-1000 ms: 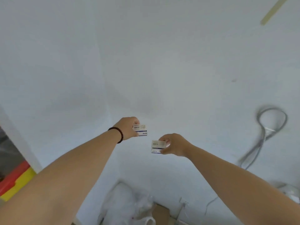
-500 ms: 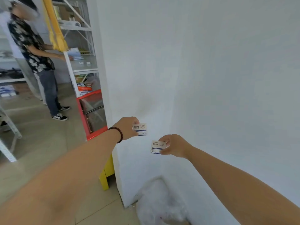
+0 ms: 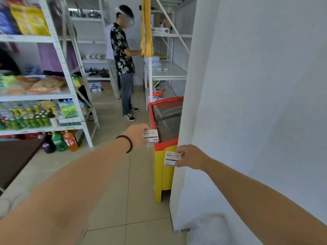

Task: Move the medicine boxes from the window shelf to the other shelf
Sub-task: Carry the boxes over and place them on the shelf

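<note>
Room: shop aisle, tiled floor (image 3: 113, 183), white wall (image 3: 256, 103) at right.
Left grip (image 3: 137, 136): closed on a medicine box (image 3: 150, 136), frame centre.
Right grip (image 3: 192, 157): pinches a second box (image 3: 172, 159), just below-right.
Behind: red-and-yellow freezer (image 3: 163, 147); white shelf (image 3: 166, 71), upper centre; a person (image 3: 123, 64) beside it.

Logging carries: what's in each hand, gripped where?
Left hand: small white box, by its left end. Right hand: another box, by its right edge.

Bright even daylight; soft shadows; motion blur left shelves (image 3: 35, 68); wide-angle edge distortion.
</note>
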